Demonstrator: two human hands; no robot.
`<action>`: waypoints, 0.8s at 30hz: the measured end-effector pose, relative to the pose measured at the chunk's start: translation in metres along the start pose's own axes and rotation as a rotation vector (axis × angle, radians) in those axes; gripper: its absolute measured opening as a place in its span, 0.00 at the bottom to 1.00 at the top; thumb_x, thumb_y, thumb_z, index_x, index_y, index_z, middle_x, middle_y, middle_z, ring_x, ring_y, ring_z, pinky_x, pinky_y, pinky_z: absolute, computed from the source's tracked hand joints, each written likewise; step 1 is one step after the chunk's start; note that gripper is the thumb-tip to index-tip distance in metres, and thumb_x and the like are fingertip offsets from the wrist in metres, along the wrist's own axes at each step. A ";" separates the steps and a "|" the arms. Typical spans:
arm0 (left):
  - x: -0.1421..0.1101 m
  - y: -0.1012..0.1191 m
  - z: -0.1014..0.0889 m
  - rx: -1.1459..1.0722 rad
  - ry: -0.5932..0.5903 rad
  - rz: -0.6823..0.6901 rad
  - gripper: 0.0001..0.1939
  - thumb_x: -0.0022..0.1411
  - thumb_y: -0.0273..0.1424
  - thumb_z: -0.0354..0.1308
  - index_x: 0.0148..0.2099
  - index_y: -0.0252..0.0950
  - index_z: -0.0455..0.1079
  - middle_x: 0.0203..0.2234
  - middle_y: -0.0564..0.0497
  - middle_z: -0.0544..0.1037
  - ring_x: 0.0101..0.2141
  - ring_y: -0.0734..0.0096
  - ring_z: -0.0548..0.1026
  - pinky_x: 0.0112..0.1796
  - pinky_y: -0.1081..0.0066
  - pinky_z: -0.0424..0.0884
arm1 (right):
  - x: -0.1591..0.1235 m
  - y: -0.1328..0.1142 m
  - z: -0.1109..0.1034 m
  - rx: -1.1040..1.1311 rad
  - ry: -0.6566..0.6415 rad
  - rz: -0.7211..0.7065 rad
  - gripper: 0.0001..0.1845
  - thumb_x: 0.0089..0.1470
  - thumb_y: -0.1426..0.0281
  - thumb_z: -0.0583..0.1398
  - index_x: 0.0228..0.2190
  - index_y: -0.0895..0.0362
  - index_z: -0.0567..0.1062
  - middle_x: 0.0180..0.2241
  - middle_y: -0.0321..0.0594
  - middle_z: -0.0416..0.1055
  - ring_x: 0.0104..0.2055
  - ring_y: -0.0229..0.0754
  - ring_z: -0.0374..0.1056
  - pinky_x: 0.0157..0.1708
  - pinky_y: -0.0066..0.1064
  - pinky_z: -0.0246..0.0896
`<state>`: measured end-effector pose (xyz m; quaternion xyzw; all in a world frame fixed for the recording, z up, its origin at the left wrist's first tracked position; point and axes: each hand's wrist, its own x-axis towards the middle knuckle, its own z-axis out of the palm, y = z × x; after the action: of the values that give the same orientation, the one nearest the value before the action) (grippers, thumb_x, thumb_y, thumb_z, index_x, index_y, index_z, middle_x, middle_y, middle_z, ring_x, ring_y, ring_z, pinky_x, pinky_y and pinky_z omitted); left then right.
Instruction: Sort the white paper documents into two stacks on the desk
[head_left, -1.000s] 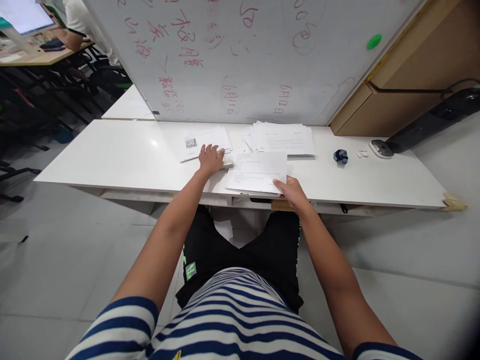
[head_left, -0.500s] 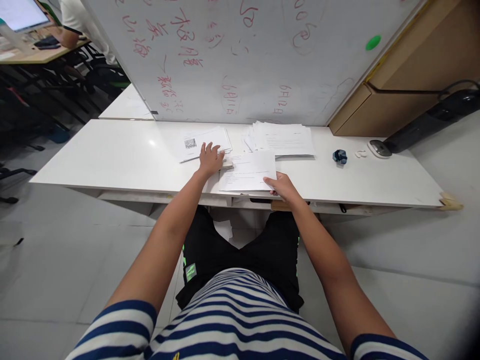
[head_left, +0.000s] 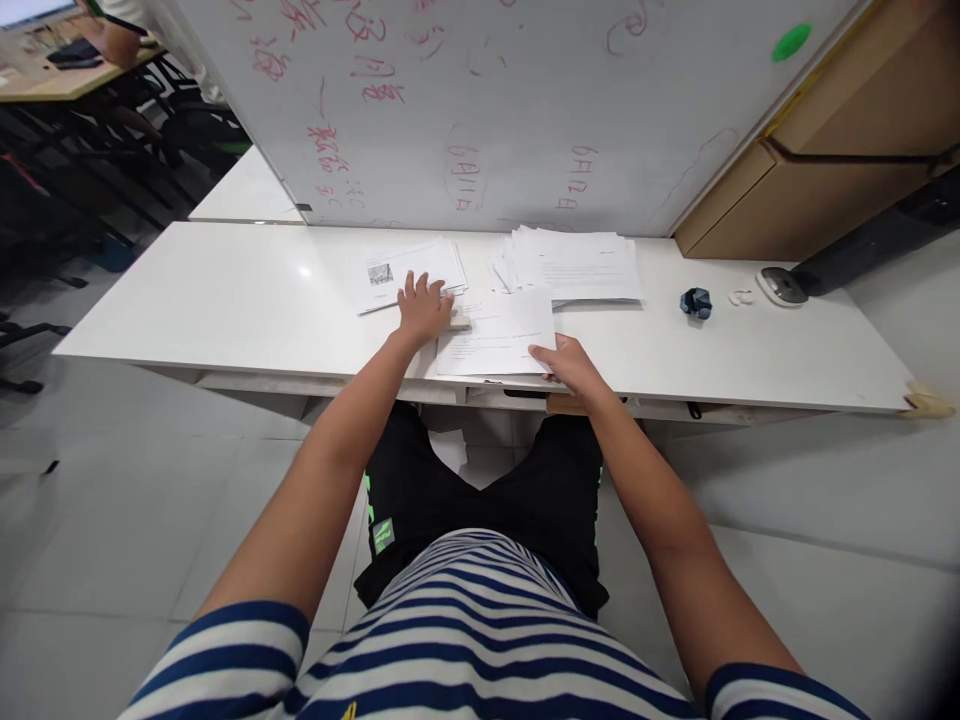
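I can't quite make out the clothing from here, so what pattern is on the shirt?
Navy-blue and white stripes; the shirt shows best in the head view.

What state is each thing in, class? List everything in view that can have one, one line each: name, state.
Left hand: fingers spread, palm down
Right hand: closed on paper's edge
Front paper: flattish, print upward
Left paper pile: edges uneven
Right paper pile: fanned out
Blue item: looks bunched up
Whiteboard: written on in red
Screen: lit
Cardboard boxes: stacked; cannot tell whether sealed
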<state>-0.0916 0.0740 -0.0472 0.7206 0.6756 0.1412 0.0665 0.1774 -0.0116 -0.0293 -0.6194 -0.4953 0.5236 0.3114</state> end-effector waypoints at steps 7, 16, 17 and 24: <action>-0.002 0.011 -0.003 0.041 -0.025 0.006 0.28 0.65 0.47 0.38 0.63 0.44 0.58 0.66 0.50 0.48 0.66 0.51 0.32 0.60 0.44 0.34 | 0.002 0.004 -0.001 -0.016 -0.012 -0.012 0.19 0.49 0.63 0.61 0.43 0.59 0.74 0.43 0.45 0.74 0.33 0.40 0.69 0.21 0.24 0.64; -0.008 0.007 -0.013 -0.045 -0.008 -0.068 0.29 0.66 0.48 0.33 0.63 0.43 0.57 0.67 0.49 0.47 0.66 0.54 0.34 0.60 0.47 0.40 | -0.014 0.006 -0.015 -0.039 0.019 -0.039 0.20 0.49 0.61 0.61 0.43 0.57 0.74 0.42 0.44 0.75 0.33 0.41 0.70 0.23 0.27 0.65; -0.008 0.007 -0.013 -0.049 -0.013 -0.075 0.29 0.66 0.48 0.33 0.63 0.43 0.57 0.67 0.49 0.48 0.66 0.54 0.34 0.60 0.47 0.40 | -0.018 0.009 -0.021 -0.049 0.036 -0.043 0.20 0.49 0.61 0.61 0.43 0.57 0.74 0.42 0.45 0.75 0.34 0.42 0.70 0.24 0.28 0.66; -0.008 0.008 -0.014 -0.082 -0.008 -0.069 0.27 0.66 0.45 0.35 0.61 0.40 0.59 0.66 0.45 0.50 0.66 0.52 0.36 0.60 0.45 0.40 | -0.033 0.035 -0.067 -0.015 0.200 -0.155 0.23 0.46 0.59 0.64 0.43 0.58 0.75 0.43 0.45 0.76 0.44 0.49 0.71 0.42 0.41 0.68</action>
<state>-0.0888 0.0638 -0.0330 0.6941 0.6934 0.1634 0.1038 0.2531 -0.0449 -0.0326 -0.6306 -0.5119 0.4299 0.3943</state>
